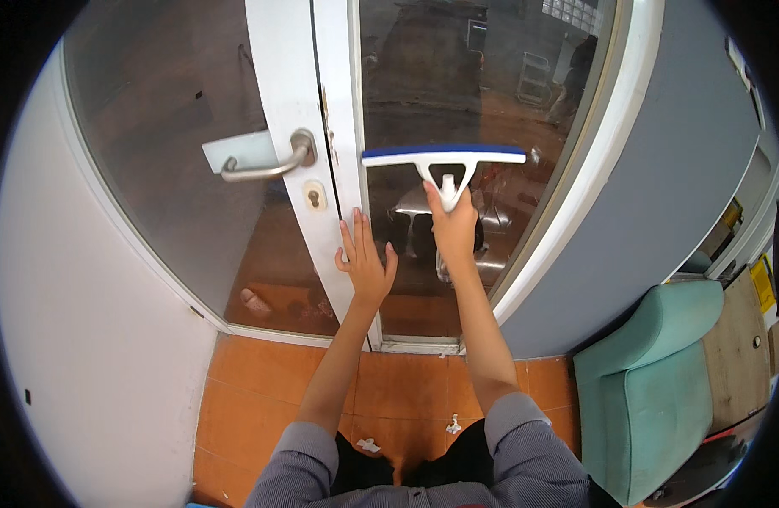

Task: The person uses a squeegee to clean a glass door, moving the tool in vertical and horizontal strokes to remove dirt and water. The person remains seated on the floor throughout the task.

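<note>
My right hand [454, 232] grips a white window squeegee [445, 157] by its handle. Its blue-edged blade lies roughly level before the glass pane [421, 82] of the right door panel; whether the blade touches the glass I cannot tell. A clear bottle, partly hidden by my wrist, shows below that hand. Flat against the white door frame [342, 127] rests my left hand [367, 263], fingers apart and holding nothing. Above and left of it are a metal lever handle [262, 171] and a keyhole plate [314, 195].
A pale green upholstered chair [666, 387] stands at the right beside a wooden surface [739, 349]. Crumpled white paper bits [368, 445] lie on the orange tile floor [402, 387]. A white wall [97, 355] bounds the left, a grey wall [624, 241] the right.
</note>
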`<state>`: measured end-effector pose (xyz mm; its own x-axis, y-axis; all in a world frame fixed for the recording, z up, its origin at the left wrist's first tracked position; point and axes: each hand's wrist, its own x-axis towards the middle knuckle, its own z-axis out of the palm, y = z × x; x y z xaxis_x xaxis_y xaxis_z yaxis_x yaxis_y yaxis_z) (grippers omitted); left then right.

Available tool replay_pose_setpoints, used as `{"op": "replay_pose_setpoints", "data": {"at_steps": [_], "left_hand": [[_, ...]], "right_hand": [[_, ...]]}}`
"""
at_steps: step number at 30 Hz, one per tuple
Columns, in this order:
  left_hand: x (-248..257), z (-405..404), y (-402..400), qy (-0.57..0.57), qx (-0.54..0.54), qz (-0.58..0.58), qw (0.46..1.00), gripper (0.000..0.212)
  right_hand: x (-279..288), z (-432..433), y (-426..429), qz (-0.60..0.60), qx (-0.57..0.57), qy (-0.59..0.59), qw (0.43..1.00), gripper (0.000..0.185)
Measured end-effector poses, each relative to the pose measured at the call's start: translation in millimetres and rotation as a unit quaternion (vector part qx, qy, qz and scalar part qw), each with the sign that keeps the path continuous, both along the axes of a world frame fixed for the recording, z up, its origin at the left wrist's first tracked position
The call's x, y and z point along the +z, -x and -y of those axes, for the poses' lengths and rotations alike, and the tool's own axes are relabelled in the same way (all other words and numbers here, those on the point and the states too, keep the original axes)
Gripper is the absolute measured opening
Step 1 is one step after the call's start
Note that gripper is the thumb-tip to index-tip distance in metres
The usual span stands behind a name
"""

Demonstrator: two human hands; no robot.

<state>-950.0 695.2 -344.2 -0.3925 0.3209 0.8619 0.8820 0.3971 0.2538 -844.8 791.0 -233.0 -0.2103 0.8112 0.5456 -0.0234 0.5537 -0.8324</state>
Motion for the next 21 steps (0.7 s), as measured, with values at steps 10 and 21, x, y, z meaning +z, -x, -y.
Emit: {"op": "replay_pose_setpoints", "data": {"at_steps": [10,21], "left_hand": [[-104,16,-27,-0.062,-0.050,0.008,0.997,0.067],[-46,7,20,-0.037,-0.084,-0.055,0.994,0.079]], "right_hand": [[-97,37,-52,-0.075,0.082,0.042,0.993,0.036],[-60,29,-46,-0.089,0.082,-0.047,0.992,0.038]]}}
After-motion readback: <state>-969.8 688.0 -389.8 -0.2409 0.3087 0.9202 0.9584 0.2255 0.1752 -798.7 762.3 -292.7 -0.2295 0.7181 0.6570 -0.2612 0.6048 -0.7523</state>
